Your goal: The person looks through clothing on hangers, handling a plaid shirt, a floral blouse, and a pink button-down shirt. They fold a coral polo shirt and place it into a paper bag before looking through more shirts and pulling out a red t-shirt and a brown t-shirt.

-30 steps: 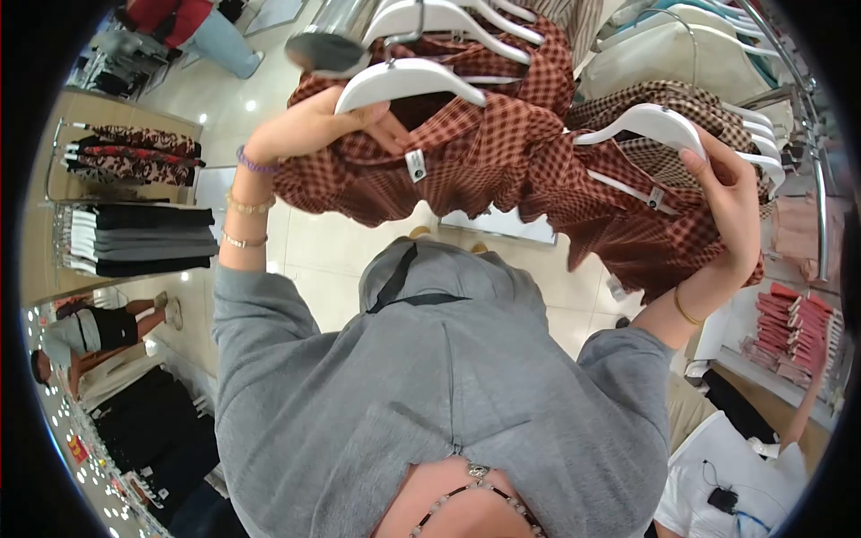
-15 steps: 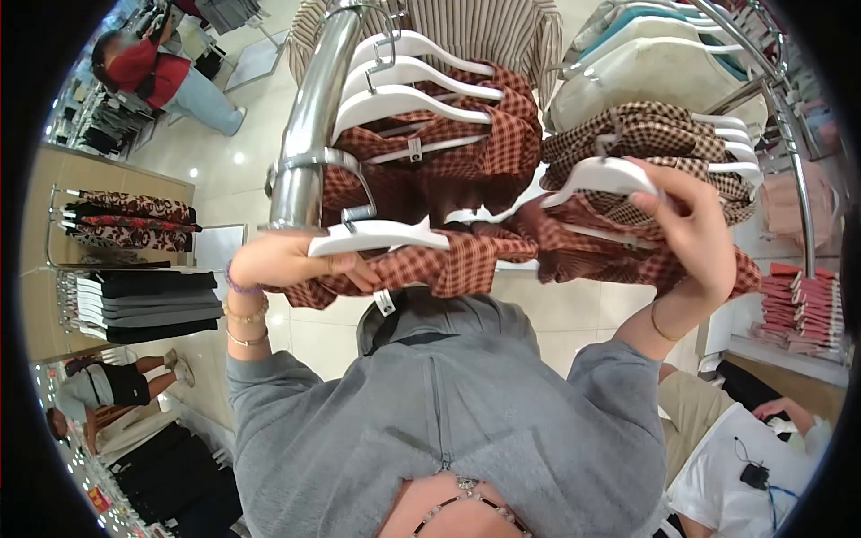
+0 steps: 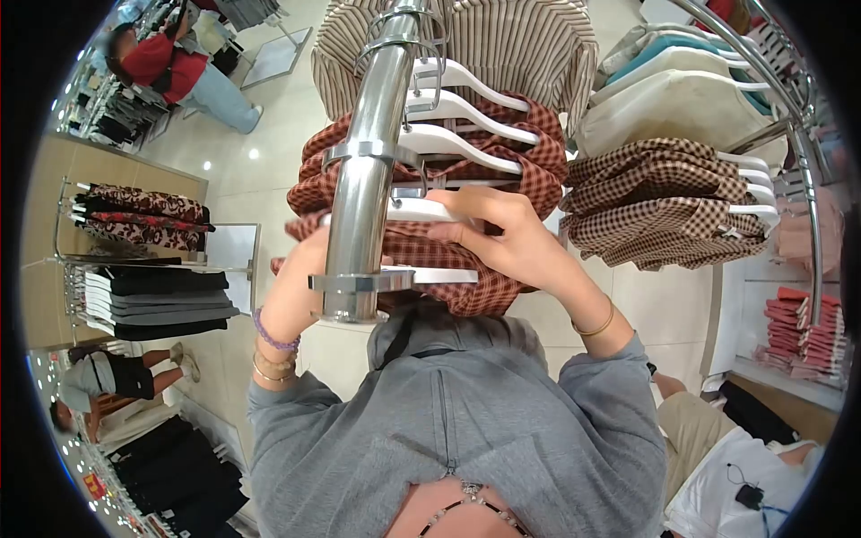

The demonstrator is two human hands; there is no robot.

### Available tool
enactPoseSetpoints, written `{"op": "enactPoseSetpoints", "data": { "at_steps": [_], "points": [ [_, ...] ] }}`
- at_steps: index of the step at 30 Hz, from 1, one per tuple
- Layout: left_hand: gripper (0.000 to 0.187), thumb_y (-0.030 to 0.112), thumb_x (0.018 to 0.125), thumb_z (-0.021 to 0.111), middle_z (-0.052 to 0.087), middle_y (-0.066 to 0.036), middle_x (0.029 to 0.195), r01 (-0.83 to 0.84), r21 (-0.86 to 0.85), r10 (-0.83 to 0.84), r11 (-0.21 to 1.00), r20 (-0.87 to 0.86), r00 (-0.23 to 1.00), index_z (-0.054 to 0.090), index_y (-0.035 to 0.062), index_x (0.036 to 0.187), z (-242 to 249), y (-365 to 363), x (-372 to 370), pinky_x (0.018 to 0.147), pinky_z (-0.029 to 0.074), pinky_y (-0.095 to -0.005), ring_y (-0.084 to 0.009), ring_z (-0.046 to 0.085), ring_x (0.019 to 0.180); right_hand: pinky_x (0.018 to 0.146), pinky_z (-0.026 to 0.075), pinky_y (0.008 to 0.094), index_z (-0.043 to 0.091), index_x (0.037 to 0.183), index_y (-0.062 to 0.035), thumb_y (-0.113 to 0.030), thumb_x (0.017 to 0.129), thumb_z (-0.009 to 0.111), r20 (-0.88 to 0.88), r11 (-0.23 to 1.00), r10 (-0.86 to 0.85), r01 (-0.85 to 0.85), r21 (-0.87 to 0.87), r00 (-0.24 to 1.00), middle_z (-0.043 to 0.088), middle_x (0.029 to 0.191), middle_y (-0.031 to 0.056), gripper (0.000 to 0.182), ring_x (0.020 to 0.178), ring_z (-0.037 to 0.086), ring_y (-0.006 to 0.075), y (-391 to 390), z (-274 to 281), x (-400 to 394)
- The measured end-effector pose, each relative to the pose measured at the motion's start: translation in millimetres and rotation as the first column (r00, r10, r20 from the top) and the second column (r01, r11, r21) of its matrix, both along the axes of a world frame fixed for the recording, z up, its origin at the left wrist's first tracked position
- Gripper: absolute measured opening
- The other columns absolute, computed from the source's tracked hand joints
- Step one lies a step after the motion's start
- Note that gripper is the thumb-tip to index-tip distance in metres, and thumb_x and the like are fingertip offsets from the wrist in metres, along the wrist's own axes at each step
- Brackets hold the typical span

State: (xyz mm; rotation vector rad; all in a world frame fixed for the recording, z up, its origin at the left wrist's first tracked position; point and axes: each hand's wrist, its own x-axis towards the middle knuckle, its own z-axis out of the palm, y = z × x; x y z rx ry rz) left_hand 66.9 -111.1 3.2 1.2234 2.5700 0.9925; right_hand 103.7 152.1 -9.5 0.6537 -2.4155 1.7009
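Around the shoulder of a white clothes hanger (image 3: pixel 420 210), the thumb and fingers of my right hand (image 3: pixel 511 235) are closed. That hanger carries a rust-red checked shirt and sits at the near end of a chrome rail (image 3: pixel 366 206). Another white hanger (image 3: pixel 439 275) with a checked shirt (image 3: pixel 475 291) is just below it. My left hand (image 3: pixel 303 264) is at the rail's left side, close to the shirts; the rail hides its fingers. Beyond my hands, several matching checked shirts (image 3: pixel 543 179) hang from white hangers.
Brown-and-cream checked shirts (image 3: pixel 655 211) hang at the right beside a second metal rack (image 3: pixel 812 224). A striped garment (image 3: pixel 520 54) is at the back. Dark folded-over trousers (image 3: pixel 166 300) hang at the left. A person in red (image 3: pixel 170 72) stands upper left; another in white (image 3: pixel 735 475) is lower right.
My right hand has moved left from beside the brown-and-cream shirts, bringing its hanger and shirt to the rail. My left hand has passed partly behind the rail. The view has shifted.
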Motion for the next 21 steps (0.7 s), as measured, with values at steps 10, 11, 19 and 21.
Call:
{"op": "enactPoseSetpoints", "data": {
  "at_steps": [10, 11, 19, 21],
  "points": [
    [0.049, 0.013, 0.071, 0.077, 0.059, -0.010, 0.109, -0.082, 0.339, -0.109, 0.937, 0.506, 0.856, 0.057, -0.0024, 0.113, 26, -29, -72, 0.099, 0.037, -0.0299, -0.0237, 0.054, 0.106, 0.086, 0.047, 0.0311, 0.065, 0.112, -0.0010, -0.019, 0.088, 0.066, -0.484, 0.837, -0.357, 0.503, 0.215, 0.799, 0.068, 0.101, 0.0115, 0.030, 0.096, 0.062, 0.0201, 72, -20, -112],
    [0.047, 0.012, 0.075, 0.075, 0.060, -0.009, 0.110, -0.236, 0.394, 0.016, 0.889, 0.486, 0.874, 0.057, -0.0016, 0.116, 24, -17, -84, 0.098, 0.038, -0.0301, -0.0214, 0.055, 0.106, 0.080, 0.049, 0.0314, 0.065, 0.109, 0.0008, -0.021, 0.087, 0.067, 0.009, 0.960, -0.190, 0.183, 0.212, 0.982, 0.068, 0.097, 0.0112, 0.031, 0.090, 0.063, 0.0157, 77, -21, -119],
    [0.049, 0.013, 0.079, 0.078, 0.061, 0.002, 0.096, -0.163, 0.202, 0.077, 0.966, 0.376, 0.924, 0.056, 0.0017, 0.122, 11, 44, -112, 0.076, 0.047, -0.0228, -0.0055, 0.053, 0.085, 0.054, 0.035, 0.0207, 0.069, 0.111, -0.0034, -0.029, 0.093, 0.063, -0.144, 0.978, -0.205, 0.207, 0.000, 0.968, 0.059, 0.072, -0.0021, 0.032, 0.062, 0.046, 0.0044, 133, -3, -145],
    [0.050, 0.014, 0.079, 0.079, 0.061, 0.001, 0.098, -0.119, 0.215, 0.041, 0.969, 0.334, 0.942, 0.056, 0.0012, 0.122, 3, 40, -118, 0.078, 0.047, -0.0237, -0.0065, 0.054, 0.087, 0.052, 0.033, 0.0194, 0.069, 0.106, 0.0004, -0.021, 0.089, 0.068, 0.120, 0.944, -0.305, 0.317, -0.092, 0.945, 0.056, 0.068, -0.0049, 0.027, 0.059, 0.045, 0.0027, 134, 24, -133]
  ]
}}
